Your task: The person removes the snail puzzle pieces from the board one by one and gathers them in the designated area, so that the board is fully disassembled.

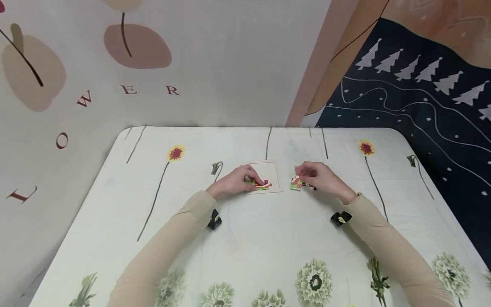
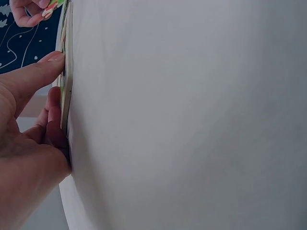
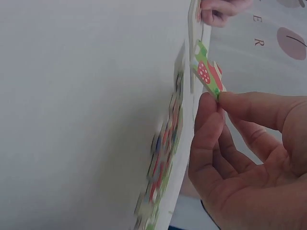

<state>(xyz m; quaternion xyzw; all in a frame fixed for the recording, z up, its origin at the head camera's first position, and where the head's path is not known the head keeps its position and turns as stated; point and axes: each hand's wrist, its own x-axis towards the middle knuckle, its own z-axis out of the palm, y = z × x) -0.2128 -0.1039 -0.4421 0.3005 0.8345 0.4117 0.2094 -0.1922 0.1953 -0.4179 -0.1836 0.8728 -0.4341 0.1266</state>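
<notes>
A thin, pale, framed puzzle board (image 1: pixel 273 175) lies on the table, with several colourful pieces fitted along its near side. My left hand (image 1: pixel 237 181) rests at the board's left part, its thumb and fingers touching the pieces. Just right of the board, my right hand (image 1: pixel 322 175) pinches a puzzle piece (image 3: pixel 209 74), green with a red spotted shape, between thumb and fingers. That piece is tilted and held above the table. Loose puzzle pieces (image 3: pixel 165 148) lie beneath and beside the right hand, mostly hidden by it in the head view.
A white cloth with printed flowers (image 1: pixel 316 281) covers the table (image 1: pixel 249 243). Black wrist devices (image 1: pixel 340 218) are strapped under both forearms. Behind the table hang a pale printed curtain (image 1: pixel 230 64) and a dark fabric with white trees (image 1: pixel 406 94).
</notes>
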